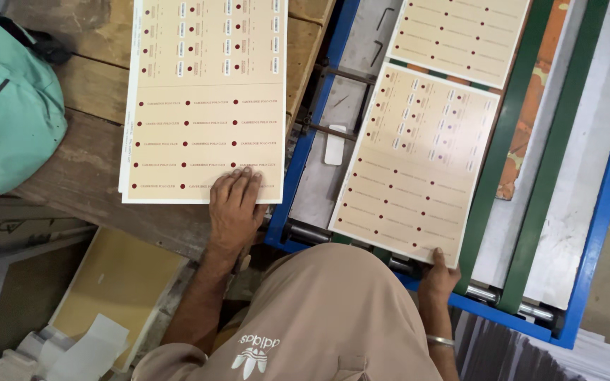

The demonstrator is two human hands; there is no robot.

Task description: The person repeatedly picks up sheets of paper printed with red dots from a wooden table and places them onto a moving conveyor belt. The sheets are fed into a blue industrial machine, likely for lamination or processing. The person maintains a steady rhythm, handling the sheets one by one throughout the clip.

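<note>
With right fingers (438,255) pinching the sheet (418,162) corner, left fingers (238,180) flat on the stack (202,134), square that sheet gently.

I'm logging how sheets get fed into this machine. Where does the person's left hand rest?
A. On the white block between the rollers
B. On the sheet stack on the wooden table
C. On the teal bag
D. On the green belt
B: the left hand lies flat on the bottom edge of the sheet stack on the wooden table, while the right hand touches the sheet on the machine.
</note>
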